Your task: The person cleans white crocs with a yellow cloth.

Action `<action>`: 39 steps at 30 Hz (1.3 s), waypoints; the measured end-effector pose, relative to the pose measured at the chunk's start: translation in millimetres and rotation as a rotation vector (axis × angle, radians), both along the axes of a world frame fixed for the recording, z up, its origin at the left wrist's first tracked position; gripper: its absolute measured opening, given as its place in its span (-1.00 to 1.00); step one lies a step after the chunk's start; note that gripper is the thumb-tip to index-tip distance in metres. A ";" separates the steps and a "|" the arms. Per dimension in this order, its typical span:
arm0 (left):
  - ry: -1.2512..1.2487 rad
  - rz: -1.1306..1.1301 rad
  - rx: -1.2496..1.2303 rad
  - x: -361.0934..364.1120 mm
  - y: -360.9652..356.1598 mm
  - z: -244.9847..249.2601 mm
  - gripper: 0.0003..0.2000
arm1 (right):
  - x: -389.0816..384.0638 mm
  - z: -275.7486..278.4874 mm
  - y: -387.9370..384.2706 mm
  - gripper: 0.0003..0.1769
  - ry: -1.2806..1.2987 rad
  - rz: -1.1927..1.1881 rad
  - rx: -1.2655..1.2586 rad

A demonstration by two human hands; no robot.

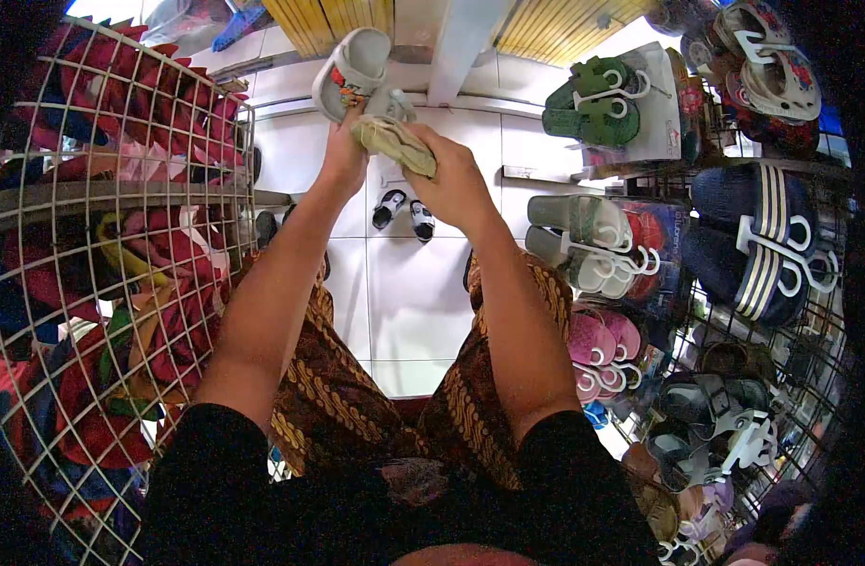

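My left hand [346, 156] grips a light grey clog [357, 71] with orange and red decoration, at the top centre. Its fingers are mostly hidden behind the shoe. Just to the right, my right hand [447, 174] is closed on a folded pale yellow-green cloth [393, 144]. The cloth lies close against the lower side of the clog, partly over a grey part of the footwear. Whether the cloth presses on it cannot be made out. Both arms reach forward above the white floor.
Wire racks stand on both sides: red items behind the left grid [159, 198], and hanging green sandals [598, 102], navy slides [758, 241] and pink sandals [602, 349] at right. Small black-and-white shoes [390, 209] rest on the tiled floor [414, 311].
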State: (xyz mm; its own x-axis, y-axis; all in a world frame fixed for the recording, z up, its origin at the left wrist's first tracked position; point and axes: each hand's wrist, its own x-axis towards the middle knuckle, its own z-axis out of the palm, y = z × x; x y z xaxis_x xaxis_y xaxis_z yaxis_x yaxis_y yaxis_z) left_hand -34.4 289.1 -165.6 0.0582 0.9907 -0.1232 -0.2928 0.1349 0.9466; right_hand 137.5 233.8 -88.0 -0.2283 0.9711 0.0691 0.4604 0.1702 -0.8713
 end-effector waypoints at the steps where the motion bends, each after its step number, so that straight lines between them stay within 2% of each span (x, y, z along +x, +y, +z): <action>1: 0.044 -0.012 0.056 -2.0 2.1 -12.1 -0.68 | -4.6 1.6 -1.2 -0.48 0.029 -0.036 -0.029; 4: -0.173 0.001 -0.057 -2.9 4.3 -17.1 -0.66 | -7.4 9.0 -4.7 -0.51 0.080 -0.010 -0.109; 6: -0.456 -0.013 -0.264 5.4 1.0 15.1 -0.64 | -7.5 9.6 -4.3 -0.53 0.093 0.043 -0.132; 8: -0.406 -0.051 -0.278 7.9 -7.4 33.9 -0.60 | -8.1 4.4 -2.1 -0.55 0.099 0.086 -0.127; 11: -0.266 -0.089 -0.213 10.8 -14.2 52.6 -0.53 | -7.8 -2.4 -3.2 -0.55 0.092 0.016 -0.098; 13: -0.377 -0.106 -0.319 7.8 -8.6 47.3 -0.49 | -5.5 -0.1 -2.2 -0.57 0.028 0.036 -0.174; 15: -0.713 -0.122 -0.601 0.4 8.8 32.7 -0.47 | -1.3 0.8 -0.1 -0.60 -0.040 0.061 -0.204; 18: -0.688 -0.120 -0.516 -3.3 5.7 43.9 -0.46 | 9.0 -4.2 4.1 -0.64 -0.136 0.075 -0.206; 21: -0.767 -0.154 -0.487 -11.0 11.6 40.4 -0.46 | 20.0 -10.9 6.1 -0.65 -0.198 0.009 -0.278; 24: -0.809 -0.210 -0.461 -16.7 15.0 33.0 -0.46 | 25.6 -13.9 9.3 -0.66 -0.215 -0.005 -0.101; 25: -0.850 -0.253 -0.471 -20.8 13.9 28.9 -0.46 | 24.2 -14.5 8.9 -0.67 -0.126 0.059 -0.145; 26: -0.891 -0.295 -0.481 -21.6 12.8 30.6 -0.47 | 20.9 -11.4 8.1 -0.67 -0.157 0.076 -0.117; 28: -0.869 -0.282 -0.510 -20.0 10.2 31.8 -0.47 | 14.0 -5.1 5.8 -0.67 -0.215 0.111 -0.066; 32: -0.802 -0.289 -0.495 -15.4 15.9 36.3 -0.47 | 22.7 -12.8 9.2 -0.69 -0.258 -0.024 -0.179; 36: -0.789 -0.317 -0.436 -17.6 17.4 40.3 -0.46 | 20.9 -13.3 7.5 -0.68 -0.293 0.034 -0.228; 39: -0.749 -0.309 -0.416 -17.5 17.1 46.8 -0.46 | 23.9 -21.0 8.1 -0.65 -0.414 -0.032 -0.185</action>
